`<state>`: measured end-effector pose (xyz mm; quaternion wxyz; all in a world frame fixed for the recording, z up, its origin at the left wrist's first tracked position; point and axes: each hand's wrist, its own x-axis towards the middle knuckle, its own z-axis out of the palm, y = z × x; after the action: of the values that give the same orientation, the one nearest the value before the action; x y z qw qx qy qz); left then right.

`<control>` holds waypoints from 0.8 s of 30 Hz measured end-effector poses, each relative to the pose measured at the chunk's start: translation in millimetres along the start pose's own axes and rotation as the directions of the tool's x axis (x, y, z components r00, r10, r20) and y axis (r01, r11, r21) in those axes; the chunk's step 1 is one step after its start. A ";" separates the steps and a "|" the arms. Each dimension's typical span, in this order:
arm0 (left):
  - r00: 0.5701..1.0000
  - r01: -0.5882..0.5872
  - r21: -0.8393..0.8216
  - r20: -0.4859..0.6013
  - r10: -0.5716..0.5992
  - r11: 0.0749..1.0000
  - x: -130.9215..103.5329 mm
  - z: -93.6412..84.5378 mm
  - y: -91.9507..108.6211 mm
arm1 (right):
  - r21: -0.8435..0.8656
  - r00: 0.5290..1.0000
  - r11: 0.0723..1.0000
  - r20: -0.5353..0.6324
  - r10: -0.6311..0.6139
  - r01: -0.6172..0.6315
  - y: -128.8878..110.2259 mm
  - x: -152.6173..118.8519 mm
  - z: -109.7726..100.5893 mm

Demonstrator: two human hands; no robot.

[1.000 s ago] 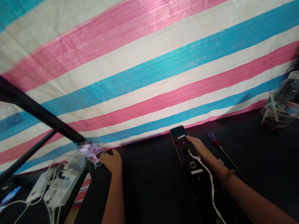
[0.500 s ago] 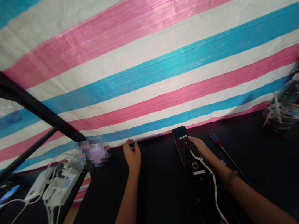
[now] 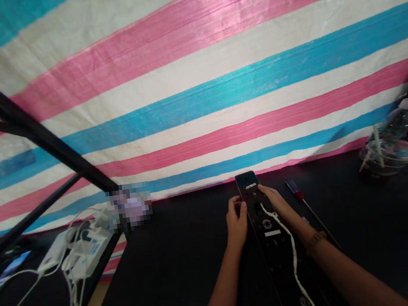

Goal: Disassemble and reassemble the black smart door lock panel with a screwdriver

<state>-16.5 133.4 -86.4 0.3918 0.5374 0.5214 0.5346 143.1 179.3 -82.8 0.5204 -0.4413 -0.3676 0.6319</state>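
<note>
A long, narrow black panel (image 3: 276, 264) lies on the black table, with round fittings and white labels on its upper face. A white cable (image 3: 293, 252) comes out of it near the far end and runs down along its length. My left hand (image 3: 237, 219) is curled against the panel's left edge, fingers partly hidden behind it. On the opposite edge, my right hand (image 3: 275, 204) grips the panel, its thumb near the upper label. Just right of that hand lies a screwdriver (image 3: 301, 198) with a blue and red handle.
A plastic cup with a straw (image 3: 390, 156) and a clear bottle (image 3: 402, 120) stand at the right. White power strips (image 3: 85, 256) and tangled cables lie at the left, near a lit phone (image 3: 13, 268). A striped sheet (image 3: 218, 95) hangs behind, with a black frame bar (image 3: 42, 135) at left.
My left hand has moved right from over the table to the panel's left edge and closed on it. My right hand and the panel stay nearly where they were.
</note>
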 end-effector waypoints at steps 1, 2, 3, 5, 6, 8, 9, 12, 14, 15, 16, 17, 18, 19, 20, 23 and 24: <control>1.000 0.011 -0.002 0.010 -0.011 1.000 0.4 -1.3 0.0 | -0.001 1.000 1.000 0.010 0.004 -0.004 -0.8 -0.6 0.2; 1.000 0.020 -0.002 0.018 -0.020 1.000 0.7 -2.1 0.3 | -0.002 1.000 1.000 0.015 0.007 -0.007 -1.7 -1.2 0.5; 0.999 0.027 -0.003 0.026 -0.027 1.000 0.9 -2.5 0.6 | -0.003 1.000 1.000 0.013 0.008 -0.008 -2.4 -1.8 0.7; 0.999 0.035 -0.011 0.039 -0.035 0.999 1.3 -2.8 0.8 | -0.003 1.000 1.000 -0.003 0.008 -0.008 -3.2 -2.7 1.0; 0.998 0.037 -0.017 0.043 -0.036 0.999 1.6 -3.0 0.6 | -0.004 1.000 1.000 -0.010 0.011 -0.011 -3.4 -3.1 1.2; 0.998 0.038 -0.031 0.044 -0.037 0.999 2.4 -3.7 -0.8 | -0.003 0.999 1.000 -0.024 0.022 -0.022 -3.6 -3.9 1.6; 0.998 0.039 -0.038 0.041 -0.037 0.999 2.8 -4.2 -1.8 | -0.001 0.999 1.000 -0.028 0.027 -0.027 -3.7 -4.3 1.9; 0.998 0.043 -0.053 0.037 -0.041 0.998 4.1 -5.4 -4.2 | 0.005 1.000 1.000 -0.016 0.026 -0.026 -4.8 -5.2 3.1; 0.998 0.046 -0.065 0.036 -0.043 0.997 5.0 -5.9 -4.7 | -0.003 1.000 1.000 0.012 0.007 -0.007 -6.0 -5.2 3.8; 0.998 0.047 -0.074 0.035 -0.044 0.996 5.4 -6.0 -4.7 | -0.011 1.000 1.000 0.024 -0.005 0.005 -6.4 -5.0 4.0; 0.999 0.047 -0.084 0.031 -0.044 0.995 6.0 -6.0 -4.6 | -0.017 0.999 1.000 0.032 -0.015 0.015 -6.5 -4.7 4.0; 0.999 0.047 -0.095 0.028 -0.045 0.994 6.5 -6.0 -4.6 | -0.019 0.999 1.000 0.033 -0.019 0.020 -6.3 -4.5 3.9; 0.999 0.050 -0.107 0.023 -0.048 0.993 7.1 -5.9 -4.7 | -0.017 1.000 1.000 0.024 -0.019 0.020 -5.8 -4.3 3.7; 0.998 0.054 -0.121 0.020 -0.051 0.991 7.7 -5.8 -4.9 | -0.011 1.000 1.000 0.003 -0.012 0.012 -5.0 -4.2 3.5; 0.998 0.058 -0.135 0.018 -0.056 0.989 8.3 -5.7 -5.1 | -0.003 1.000 1.000 -0.020 0.000 0.000 -4.2 -4.3 3.1; 0.998 0.065 -0.174 0.009 -0.065 0.983 9.5 -5.4 -5.5 | 0.002 0.999 0.999 -0.041 0.033 -0.033 -3.1 -5.2 2.3; 0.998 0.066 -0.182 0.004 -0.066 0.981 9.7 -5.3 -5.4 | 0.000 0.999 0.999 -0.031 0.036 -0.036 -3.4 -5.7 2.2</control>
<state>-23.6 142.9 -89.4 0.4566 0.4812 0.4882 0.5672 142.6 174.4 -77.9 0.5143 -0.4579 -0.3515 0.6343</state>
